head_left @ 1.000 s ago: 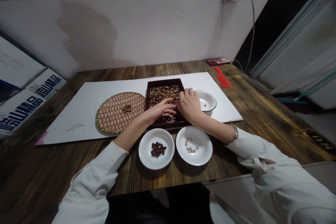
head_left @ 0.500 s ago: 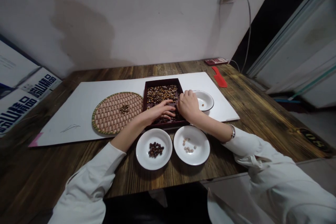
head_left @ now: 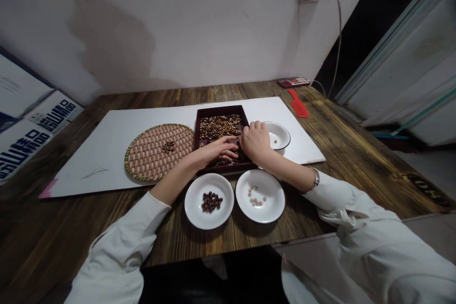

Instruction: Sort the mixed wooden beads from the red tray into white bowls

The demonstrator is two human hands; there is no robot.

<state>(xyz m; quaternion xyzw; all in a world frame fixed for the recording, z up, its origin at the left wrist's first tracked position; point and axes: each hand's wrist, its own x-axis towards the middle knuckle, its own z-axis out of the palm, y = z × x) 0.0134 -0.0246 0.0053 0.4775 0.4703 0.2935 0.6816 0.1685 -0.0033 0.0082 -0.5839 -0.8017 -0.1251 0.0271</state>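
A dark red tray full of small brown and yellow beads lies on a white board. Over its lower part my left hand is spread, fingers apart, with nothing seen in it. My right hand is curled at the tray's right side, fingertips bent down and hidden behind the knuckles. Dark beads sit in the left white bowl, pale beads in the middle bowl. Behind my right hand, a third bowl holds one small bead. A woven mat carries several beads.
The white board extends left and right under the tray. A red comb-like object and a phone with a cable lie at the back right. White boxes with blue print stand at the left.
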